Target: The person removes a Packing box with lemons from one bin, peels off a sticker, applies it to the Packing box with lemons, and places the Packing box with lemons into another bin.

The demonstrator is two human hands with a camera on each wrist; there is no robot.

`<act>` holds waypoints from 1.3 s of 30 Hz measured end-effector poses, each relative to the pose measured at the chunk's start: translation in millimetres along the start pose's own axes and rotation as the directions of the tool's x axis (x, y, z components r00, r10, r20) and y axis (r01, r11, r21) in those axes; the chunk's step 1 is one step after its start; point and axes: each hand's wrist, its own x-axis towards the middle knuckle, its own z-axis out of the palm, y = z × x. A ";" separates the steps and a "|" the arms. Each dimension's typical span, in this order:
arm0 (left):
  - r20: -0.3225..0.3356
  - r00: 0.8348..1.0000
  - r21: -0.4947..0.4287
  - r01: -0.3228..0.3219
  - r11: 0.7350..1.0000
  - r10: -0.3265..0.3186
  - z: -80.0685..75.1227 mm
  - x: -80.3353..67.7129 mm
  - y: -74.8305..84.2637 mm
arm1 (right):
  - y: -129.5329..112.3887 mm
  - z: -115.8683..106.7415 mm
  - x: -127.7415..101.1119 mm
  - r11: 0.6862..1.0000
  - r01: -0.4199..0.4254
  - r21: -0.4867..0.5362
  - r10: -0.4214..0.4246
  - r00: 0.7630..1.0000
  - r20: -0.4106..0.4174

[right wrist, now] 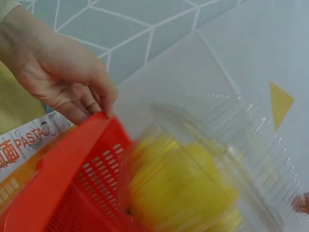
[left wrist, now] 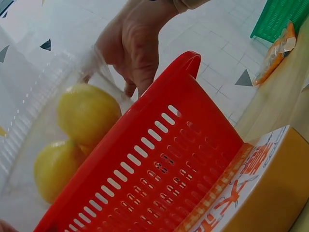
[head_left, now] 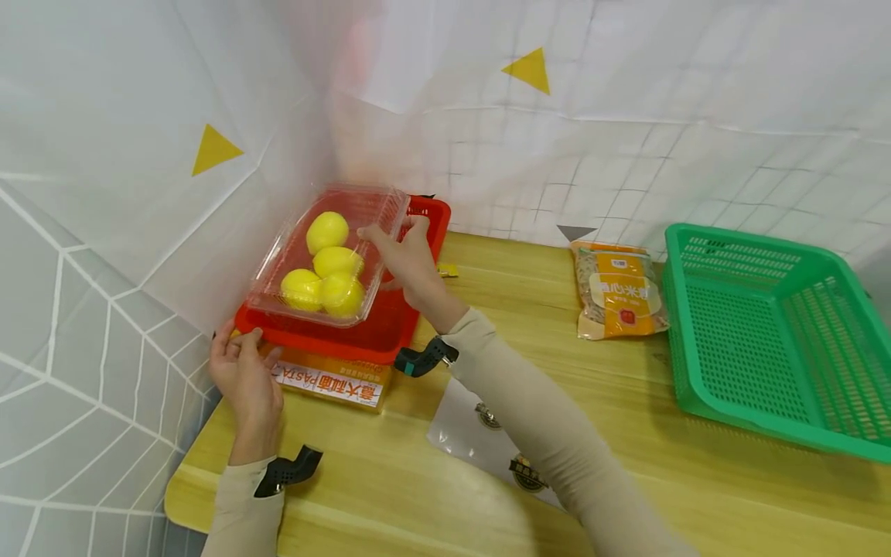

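My right hand (head_left: 414, 267) grips the right edge of a clear plastic box (head_left: 379, 205), thumb on top. Several yellow lemons (head_left: 327, 232) are inside the box, which is tilted over the red basket (head_left: 435, 224). In the left wrist view, two lemons (left wrist: 89, 115) show through the plastic beside the basket's slotted wall (left wrist: 145, 169). At the basket's near left corner, my left hand (head_left: 245, 379) holds the rim. The right wrist view shows its fingers curled at that corner (right wrist: 104, 118). An orange and white pasta box (head_left: 334, 383) lies against the basket's near side.
To the right stands a green basket (head_left: 696, 371), with an orange bag of grain (head_left: 616, 294) beside it. A clear printed plastic sheet (head_left: 459, 425) lies under my right forearm. Patterned wall sheets (head_left: 104, 309) border the wooden table (head_left: 334, 472) at left and back.
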 end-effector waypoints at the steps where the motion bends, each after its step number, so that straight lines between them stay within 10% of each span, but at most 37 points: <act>1: -0.003 1.000 -0.004 0.001 1.000 -0.001 -0.2 -0.1 -0.5 | -2.3 -3.0 -1.6 1.000 -0.002 0.002 0.002 1.000 0.007; 39: 0.087 0.995 -0.086 0.064 0.994 -0.056 -1.9 -19.8 13.8 | -7.4 -137.0 -30.5 0.999 -0.053 0.013 0.052 0.998 0.019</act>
